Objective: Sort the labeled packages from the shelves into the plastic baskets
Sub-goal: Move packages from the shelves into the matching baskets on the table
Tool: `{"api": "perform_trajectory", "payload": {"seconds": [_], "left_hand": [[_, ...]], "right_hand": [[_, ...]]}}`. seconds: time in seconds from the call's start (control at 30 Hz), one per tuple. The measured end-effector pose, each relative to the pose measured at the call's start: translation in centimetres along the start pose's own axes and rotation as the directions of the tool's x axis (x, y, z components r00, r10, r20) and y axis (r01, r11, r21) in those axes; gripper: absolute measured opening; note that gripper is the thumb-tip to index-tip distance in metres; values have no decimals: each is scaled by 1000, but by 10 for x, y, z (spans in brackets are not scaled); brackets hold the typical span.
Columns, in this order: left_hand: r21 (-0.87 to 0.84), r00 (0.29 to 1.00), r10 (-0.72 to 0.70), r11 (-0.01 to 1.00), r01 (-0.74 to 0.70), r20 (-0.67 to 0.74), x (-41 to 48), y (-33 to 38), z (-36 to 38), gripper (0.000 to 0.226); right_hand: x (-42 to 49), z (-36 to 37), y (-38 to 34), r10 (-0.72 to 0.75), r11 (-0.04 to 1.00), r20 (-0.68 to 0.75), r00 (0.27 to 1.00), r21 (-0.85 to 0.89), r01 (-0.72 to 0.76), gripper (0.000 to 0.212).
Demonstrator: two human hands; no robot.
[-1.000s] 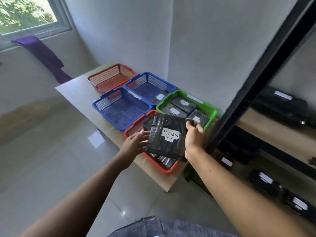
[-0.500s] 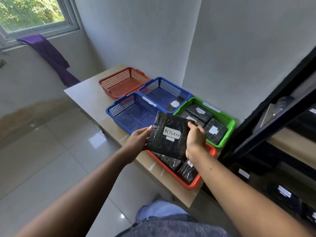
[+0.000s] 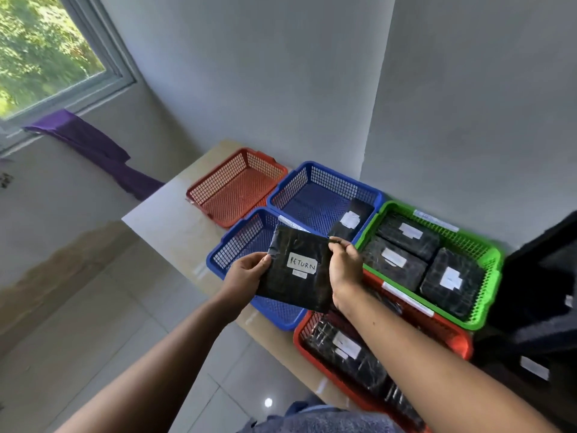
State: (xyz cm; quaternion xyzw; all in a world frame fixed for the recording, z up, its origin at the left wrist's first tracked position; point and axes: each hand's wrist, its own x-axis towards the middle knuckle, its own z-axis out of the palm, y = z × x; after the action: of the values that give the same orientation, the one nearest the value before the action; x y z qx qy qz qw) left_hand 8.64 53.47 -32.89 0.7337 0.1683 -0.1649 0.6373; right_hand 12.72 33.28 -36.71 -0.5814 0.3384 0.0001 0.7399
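Black crinkled plastic wraps the flat square package (image 3: 296, 270) that I hold up in front of me with both hands. My left hand (image 3: 246, 273) grips its left edge, thumb on the front face and fingers behind. My right hand (image 3: 345, 270) pinches the upper right corner, fingers curled over the top edge. A white paper label (image 3: 302, 263) reading RETURN faces me between my two thumbs, with a smaller white tag just beneath it.

Directly under my hands sits a blue mesh basket (image 3: 237, 242) of plastic. Just beyond my hands is a second blue basket (image 3: 312, 189), holding one black labelled package in its corner nearest my right hand. Beyond my left hand stands an orange-red basket (image 3: 231, 189). To the right of my right hand, a green basket (image 3: 487, 270) holds three black labelled packages lying flat. Under my right forearm, a red basket (image 3: 452, 335) holds more black packages. All five baskets rest on a pale surface (image 3: 175, 220). Farther right of my right hand is a dark shelf unit (image 3: 537, 276).
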Motion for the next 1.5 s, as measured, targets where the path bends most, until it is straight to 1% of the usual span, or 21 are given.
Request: {"api": "perform_trajectory", "payload": {"seconds": [0.1,0.17,0.27,0.4,0.43,0.47,0.5,0.53,0.57,0.63,0.67,0.8,0.9,1.0,1.2,1.27,1.4,1.5], "left_hand": [[50,1000,-22,998,22,14,31,12,-8,27],[77,1000,-13,997,12,15,52,18,-12,27],[72,1000,-18,997,17,9,78,28,-18,27],[88,1000,0,996,2,-21,116,41,-24,26],[101,1000,11,995,-8,-27,129,44,-26,25],[122,999,24,992,-20,-28,141,49,-28,25],[145,999,31,989,-27,-26,155,53,-30,25],[164,999,34,986,-29,-22,171,57,-32,25],[179,999,35,983,-31,-17,186,61,-35,24],[223,999,35,974,-33,-6,215,71,-36,24],[249,999,42,968,-41,2,230,75,-35,24],[363,996,75,927,-89,51,286,95,-28,21],[473,988,101,869,-145,118,329,100,-21,23],[552,981,81,817,-168,179,367,99,-9,27],[638,957,59,733,-236,286,408,91,21,30],[663,956,60,707,-245,289,417,87,27,31],[677,967,57,703,-217,250,425,83,31,31],[688,960,101,677,-260,263,423,82,31,36]], "right_hand": [[26,18,3,31,999,-19,999,-24,-32,9],[42,32,1,22,999,-31,999,-46,-24,9],[60,46,-6,-7,996,-44,999,-86,3,8],[81,53,-10,-92,974,-112,989,-217,66,13],[87,53,-10,-129,956,-120,984,-277,92,14],[91,53,-10,-180,924,-129,975,-362,123,15],[96,52,-8,-238,869,-139,961,-473,147,17],[103,51,-5,-291,796,-139,947,-583,160,22],[108,51,-1,-315,717,-134,940,-683,143,30],[116,52,7,-282,590,-157,946,-806,42,54],[119,53,10,-251,552,-176,952,-834,-8,65],[124,58,14,-139,457,-237,961,-877,-150,97],[130,66,23,-38,418,-300,953,-871,-258,110],[135,73,28,8,410,-343,939,-855,-316,113],[137,72,35,-20,426,-372,928,-843,-328,119],[137,71,38,-43,424,-373,927,-847,-321,118],[137,74,38,-49,427,-390,919,-840,-334,116],[138,75,37,-26,426,-389,921,-838,-342,112]]}}
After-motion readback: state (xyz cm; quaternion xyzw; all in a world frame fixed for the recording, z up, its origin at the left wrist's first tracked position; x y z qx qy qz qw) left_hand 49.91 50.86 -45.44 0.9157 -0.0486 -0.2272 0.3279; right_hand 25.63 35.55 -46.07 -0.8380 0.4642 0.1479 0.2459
